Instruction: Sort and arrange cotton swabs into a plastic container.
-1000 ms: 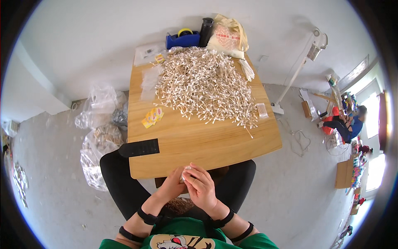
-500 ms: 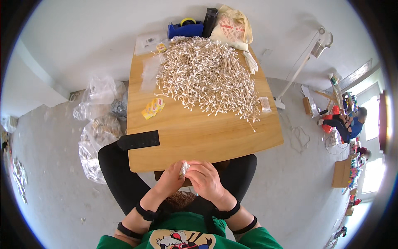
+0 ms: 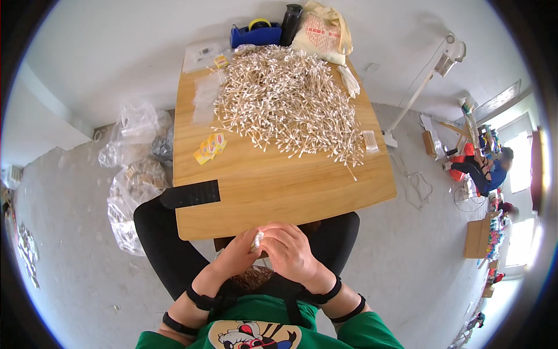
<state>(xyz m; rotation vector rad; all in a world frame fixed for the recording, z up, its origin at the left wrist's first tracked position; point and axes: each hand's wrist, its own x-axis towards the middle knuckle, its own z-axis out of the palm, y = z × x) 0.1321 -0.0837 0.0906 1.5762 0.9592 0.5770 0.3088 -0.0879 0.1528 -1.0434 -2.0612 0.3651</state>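
Grey concrete floor surrounds a small wooden table point(image 3: 279, 192), which I view from above. Its far half carries a large heap of cotton swabs point(image 3: 288, 104); a tape dispenser point(image 3: 256, 34), a dark bottle point(image 3: 290, 24) and a cloth bag point(image 3: 322, 32) stand along the far edge. Small yellow packets point(image 3: 210, 146) lie left of the heap, a black flat strip point(image 3: 192, 194) sits at the near left edge, and clear plastic bags point(image 3: 133, 168) rest on the floor to the left.

Both hands are off the table, just short of its near edge, over the lap. The left hand point(image 3: 238, 256) and right hand point(image 3: 290, 251) are closed together, fingers pinching a small white bundle point(image 3: 257, 239) between them; it looks like a bunch of swabs in a clear wrapper, though I cannot confirm that at this size.

Judgement: the step in hand is gathering or wrapping one small batch, with most of the heap still loose. The next move calls for a steady two-handed pinch so the bundle stays aligned.
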